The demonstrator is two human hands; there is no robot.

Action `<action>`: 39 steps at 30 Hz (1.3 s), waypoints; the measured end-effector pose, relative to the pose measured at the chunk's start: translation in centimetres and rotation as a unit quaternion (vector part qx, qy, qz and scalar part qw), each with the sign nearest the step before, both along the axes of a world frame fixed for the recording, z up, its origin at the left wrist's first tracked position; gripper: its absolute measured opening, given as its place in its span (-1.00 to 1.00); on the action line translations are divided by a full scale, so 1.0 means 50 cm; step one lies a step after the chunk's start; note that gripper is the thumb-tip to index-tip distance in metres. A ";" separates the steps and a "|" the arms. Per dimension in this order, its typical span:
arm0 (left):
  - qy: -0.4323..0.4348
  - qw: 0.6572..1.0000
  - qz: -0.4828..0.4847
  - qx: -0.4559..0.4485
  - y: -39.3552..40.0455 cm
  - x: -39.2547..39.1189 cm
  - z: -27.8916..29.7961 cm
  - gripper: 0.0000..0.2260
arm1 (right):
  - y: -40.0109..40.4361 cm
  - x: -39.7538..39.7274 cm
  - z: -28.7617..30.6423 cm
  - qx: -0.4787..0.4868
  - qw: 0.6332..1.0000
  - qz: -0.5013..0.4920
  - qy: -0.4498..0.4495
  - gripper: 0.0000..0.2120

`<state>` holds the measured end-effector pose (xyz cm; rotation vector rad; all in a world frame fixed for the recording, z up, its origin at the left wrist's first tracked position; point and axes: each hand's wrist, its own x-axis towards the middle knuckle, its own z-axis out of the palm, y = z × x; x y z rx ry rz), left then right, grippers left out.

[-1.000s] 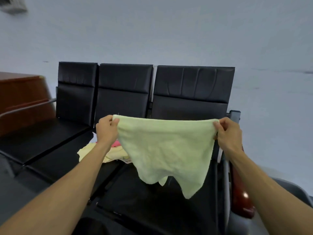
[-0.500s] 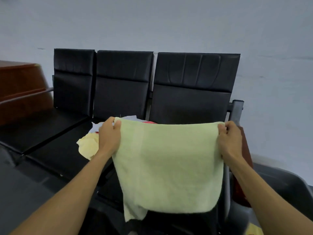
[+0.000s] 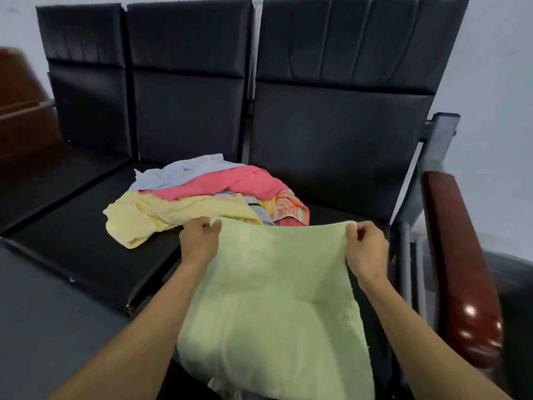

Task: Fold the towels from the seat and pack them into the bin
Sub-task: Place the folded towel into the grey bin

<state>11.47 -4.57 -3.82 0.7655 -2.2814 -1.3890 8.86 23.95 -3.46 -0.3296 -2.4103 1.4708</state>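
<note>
Your left hand (image 3: 199,241) pinches the upper left corner of the green towel (image 3: 274,307), fingers curled over the edge at centre frame. Your right hand (image 3: 366,246) pinches the upper right corner in the same manner, so each grip is closed on cloth. The top edge runs taut between the two hands; the rest of the towel slopes down toward the bottom of the frame and is spread wide, with soft creases across its middle.

Behind the towel, in the centre of the frame, a loose pile of towels (image 3: 207,194) lies across the black seat (image 3: 86,249) of the bench. The pile shows a pale yellow towel (image 3: 150,217) at the front left, a pink towel (image 3: 230,183) above it, a light blue towel (image 3: 184,168) at the back, and an orange patterned towel (image 3: 291,210) at the right end. The yellow one sits just beside your left hand; contact cannot be confirmed.

Three black backrests (image 3: 340,90) fill the upper frame. A red-brown armrest (image 3: 455,255) runs down the right side on a grey metal post (image 3: 441,134). A dark grey container (image 3: 516,284) shows at the right edge, mostly cut off.
</note>
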 end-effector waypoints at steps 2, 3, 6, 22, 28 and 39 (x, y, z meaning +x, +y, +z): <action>-0.008 1.000 -0.015 0.017 0.021 0.003 -0.014 -0.69 | -0.017 0.008 -0.022 -0.033 0.999 0.006 -0.017 -0.81; -0.013 0.999 -0.031 0.025 0.032 0.006 -0.021 -0.69 | -0.027 0.015 -0.034 -0.055 0.998 0.011 -0.025 -0.80; -0.028 0.996 -0.074 0.034 0.068 0.008 -0.044 -0.64 | -0.054 0.034 -0.077 -0.136 0.988 0.051 -0.057 -0.81; -0.049 0.976 -0.213 -0.013 0.193 0.011 -0.093 -0.90 | -0.108 0.046 -0.136 -0.160 0.970 0.160 -0.084 -0.94; -0.051 0.974 -0.221 -0.009 0.184 0.008 -0.099 -0.89 | -0.116 0.048 -0.135 -0.146 0.970 0.177 -0.085 -0.93; -0.064 0.967 -0.246 0.033 0.178 0.022 -0.093 -0.65 | -0.117 0.049 -0.152 -0.154 0.959 0.208 -0.112 -0.58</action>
